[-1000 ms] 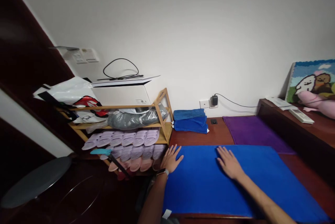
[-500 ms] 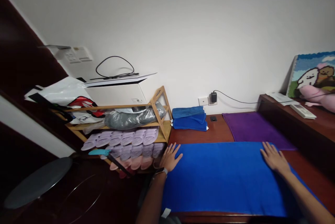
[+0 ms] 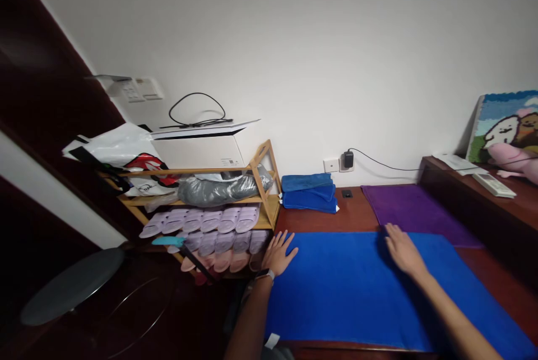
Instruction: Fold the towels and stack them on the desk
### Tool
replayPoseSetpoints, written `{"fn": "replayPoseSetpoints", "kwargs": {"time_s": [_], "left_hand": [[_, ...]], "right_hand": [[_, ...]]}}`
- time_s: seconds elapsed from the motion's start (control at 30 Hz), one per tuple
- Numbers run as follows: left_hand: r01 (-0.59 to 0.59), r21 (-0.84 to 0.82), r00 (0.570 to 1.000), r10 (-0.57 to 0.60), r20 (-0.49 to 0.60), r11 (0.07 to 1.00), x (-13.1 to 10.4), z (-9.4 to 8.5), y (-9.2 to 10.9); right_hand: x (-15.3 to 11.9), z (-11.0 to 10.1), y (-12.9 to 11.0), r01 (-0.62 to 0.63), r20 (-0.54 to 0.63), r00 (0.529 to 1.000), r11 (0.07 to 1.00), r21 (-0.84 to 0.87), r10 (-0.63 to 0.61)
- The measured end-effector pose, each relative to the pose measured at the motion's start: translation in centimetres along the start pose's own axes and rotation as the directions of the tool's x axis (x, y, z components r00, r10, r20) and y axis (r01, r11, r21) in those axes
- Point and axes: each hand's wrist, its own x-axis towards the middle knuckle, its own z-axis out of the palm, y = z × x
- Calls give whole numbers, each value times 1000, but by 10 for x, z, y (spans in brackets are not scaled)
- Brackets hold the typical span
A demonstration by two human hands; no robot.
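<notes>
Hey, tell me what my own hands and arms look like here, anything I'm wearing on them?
Your left hand is ungloved, with a wristwatch at the wrist: dark face, pale greyish strap. Your right hand is ungloved too, its wrist unadorned. No sleeves show on either forearm.

Lower right of the frame, the blue towel (image 3: 332, 287) is soft, matt cloth, like the purple towel (image 3: 407, 208) at right; the table (image 3: 311, 220) looks like smooth wood with a low sheen. Centre left, the rack (image 3: 261, 194) is pale wood, the grey bundle (image 3: 216, 190) wears glossy clear plastic, and the lilac slippers (image 3: 210, 220) look like smooth plastic.
</notes>
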Motion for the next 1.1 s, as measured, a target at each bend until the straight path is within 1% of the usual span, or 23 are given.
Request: {"fn": "replayPoseSetpoints", "kwargs": {"time_s": [0.07,0.13,0.17,0.2,0.23,0.27,0.3,0.33,0.4,0.47,0.53,0.57,0.6,0.63,0.67,0.7,0.73,0.8,0.83,0.9,0.97,1.03,1.1], "left_hand": [[-6,-2,1000,6,-5,1000,0,1,-1],[-10,3,1000,10,-11,1000,0,1,-1],[-9,7,1000,9,-12,1000,0,2,-2],[-7,11,1000,7,-12,1000,0,2,-2],[-5,13,1000,5,-10,1000,0,3,-3],[-5,14,1000,5,-7,1000,0,3,-3],[-7,14,1000,7,-6,1000,0,4,-4],[-10,13,1000,10,-9,1000,0,4,-5],[-16,13,1000,17,-18,1000,1,6,-5],[-18,15,1000,18,-25,1000,1,8,-5],[-16,21,1000,17,-22,1000,2,9,-4],[-14,26,1000,15,-20,1000,2,8,-3],[-12,34,1000,12,-13,999,2,8,-3],[-11,44,1000,11,-2,999,2,6,-2],[-11,54,1000,10,12,998,2,4,-2],[-13,63,1000,11,26,998,3,1,-2],[-17,71,999,14,39,997,4,-3,-2],[-32,81,998,28,51,996,5,-12,2],[-43,84,998,39,50,996,5,-16,7],[-74,89,997,73,10,993,3,-20,26],[-129,75,989,134,-65,989,-5,-18,60],[-219,37,967,222,-123,975,-17,-10,103],[-317,-10,943,314,-113,948,-31,1,143]], "right_hand": [[-5,10,-67,167,66,983,982,93,-174],[-12,22,-118,277,137,944,948,159,-299],[-16,27,-133,305,163,929,936,176,-333],[-19,31,-141,315,180,921,932,181,-346],[-21,34,-140,307,190,922,936,175,-338],[-21,36,-131,281,195,931,947,157,-309],[-21,36,-114,240,197,945,962,131,-262],[-20,34,-91,186,196,959,977,100,-203],[-18,29,-29,54,180,982,998,33,-59],[-18,23,41,-86,127,988,996,-8,86],[-20,19,107,-257,84,963,966,12,255],[-21,18,135,-312,48,950,949,40,310],[-23,17,156,-336,24,942,939,75,335],[-23,16,171,-338,4,941,935,107,339],[-24,15,179,-327,-8,944,937,128,330],[-24,13,178,-314,-13,948,940,134,318],[-25,11,171,-302,-20,952,945,126,307],[-27,4,135,-259,-53,963,962,87,264],[-30,2,108,-214,-73,973,974,68,219],[-39,-1,45,-59,-80,995,997,55,63],[-52,3,-24,81,-35,996,993,89,-78],[-65,12,-87,186,-3,982,973,140,-187],[-76,24,-133,240,44,967,955,174,-251]]}}
